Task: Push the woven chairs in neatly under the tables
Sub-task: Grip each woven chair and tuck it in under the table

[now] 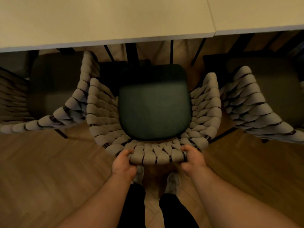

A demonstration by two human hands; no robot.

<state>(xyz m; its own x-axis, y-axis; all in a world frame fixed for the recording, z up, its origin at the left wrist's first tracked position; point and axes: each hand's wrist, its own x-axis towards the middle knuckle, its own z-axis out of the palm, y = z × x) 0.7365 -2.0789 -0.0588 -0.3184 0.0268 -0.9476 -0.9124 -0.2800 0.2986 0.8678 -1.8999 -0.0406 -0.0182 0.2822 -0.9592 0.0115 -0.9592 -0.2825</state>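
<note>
Left grip (124, 162), right grip (192, 159) both curled round woven chair (102, 116) backrest rim. Push evenly, straight under desk (107, 30); uneven force skews chair.

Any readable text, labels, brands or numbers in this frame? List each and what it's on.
None: no word, label, brand or number can be read anywhere.
The table tops are plain.
The middle woven chair and its cushion show no tag.
The shoes are too dim and blurred to show any mark.
</note>
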